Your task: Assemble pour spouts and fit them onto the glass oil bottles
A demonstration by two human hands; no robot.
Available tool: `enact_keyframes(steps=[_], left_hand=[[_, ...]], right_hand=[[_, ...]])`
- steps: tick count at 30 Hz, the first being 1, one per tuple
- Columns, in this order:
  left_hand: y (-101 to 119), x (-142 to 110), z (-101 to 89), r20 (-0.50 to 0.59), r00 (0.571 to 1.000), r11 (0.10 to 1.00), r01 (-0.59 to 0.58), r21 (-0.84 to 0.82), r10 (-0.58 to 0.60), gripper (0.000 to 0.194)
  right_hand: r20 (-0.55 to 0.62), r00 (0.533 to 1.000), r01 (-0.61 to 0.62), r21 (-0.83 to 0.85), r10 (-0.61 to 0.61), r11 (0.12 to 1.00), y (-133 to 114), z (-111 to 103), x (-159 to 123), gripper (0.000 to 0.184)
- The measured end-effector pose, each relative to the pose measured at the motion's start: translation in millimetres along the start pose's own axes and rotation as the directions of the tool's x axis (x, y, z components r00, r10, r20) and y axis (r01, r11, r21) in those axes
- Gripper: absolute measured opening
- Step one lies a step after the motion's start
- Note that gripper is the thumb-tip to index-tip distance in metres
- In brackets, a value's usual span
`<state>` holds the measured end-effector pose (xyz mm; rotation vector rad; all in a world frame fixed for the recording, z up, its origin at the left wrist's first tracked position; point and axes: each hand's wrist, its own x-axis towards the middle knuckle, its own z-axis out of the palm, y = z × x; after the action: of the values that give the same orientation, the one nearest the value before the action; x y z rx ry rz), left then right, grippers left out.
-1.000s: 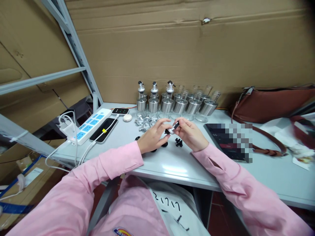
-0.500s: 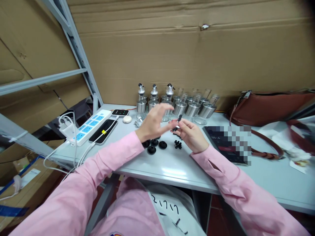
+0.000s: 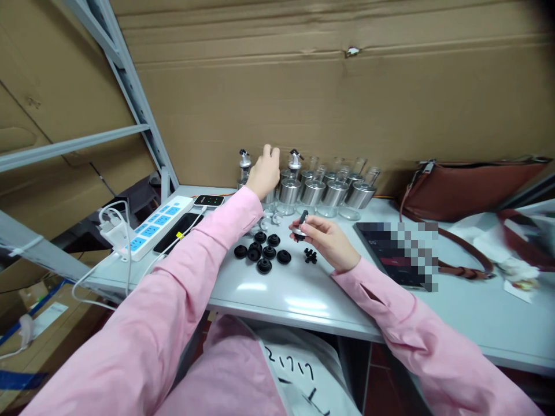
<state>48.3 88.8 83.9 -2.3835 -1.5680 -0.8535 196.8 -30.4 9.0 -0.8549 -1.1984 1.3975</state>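
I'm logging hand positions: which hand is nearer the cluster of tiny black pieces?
Right. The right hand is close by, up and right of the cluster in the picture; the left hand is farther off, at the bottles.

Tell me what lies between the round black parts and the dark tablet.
The head view shows a cluster of small black pieces, then the right hand and pink cuff.

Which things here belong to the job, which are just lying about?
Likely job:
silver-and-black spout in right hand
silver-and-glass bottles
round black stepped discs
small black knobbly pieces

Likely lying about:
long white power strip
brown strapped handbag
black rectangular phone
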Motion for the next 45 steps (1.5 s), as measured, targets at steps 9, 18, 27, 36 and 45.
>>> enact_keyframes(steps=[9,18,27,36,45], left_hand=[[-10.9,-14.0,17.6,-0.043,0.999,1.0,0.007,-0.028,-0.008,0.037],[21.3,-10.0,20.9,-0.153,0.963,0.973,-0.209,0.101,0.222,0.054],[28.2,3.2,39.1,-0.099,0.936,0.938,-0.324,0.126,0.337,0.038],[33.5,7.6,43.2,-0.041,0.908,0.898,-0.405,0.175,0.417,0.033],[29.6,2.8,40.4,-0.043,0.888,0.877,-0.442,0.186,0.457,0.032]], right_hand=[[-0.004,1.0,0.011,-0.073,-0.011,0.997,2.4,-3.1,0.3,0.031],[-0.018,1.0,0.002,-0.08,-0.003,0.997,0.3,-2.4,0.3,0.034],[-0.012,1.0,0.02,-0.096,-0.022,0.995,0.3,-3.9,0.5,0.031],[-0.008,0.999,0.034,-0.122,-0.036,0.992,-0.9,-4.1,-0.6,0.03],[-0.006,0.999,0.041,-0.109,-0.042,0.993,-0.5,-5.2,-0.2,0.028]])
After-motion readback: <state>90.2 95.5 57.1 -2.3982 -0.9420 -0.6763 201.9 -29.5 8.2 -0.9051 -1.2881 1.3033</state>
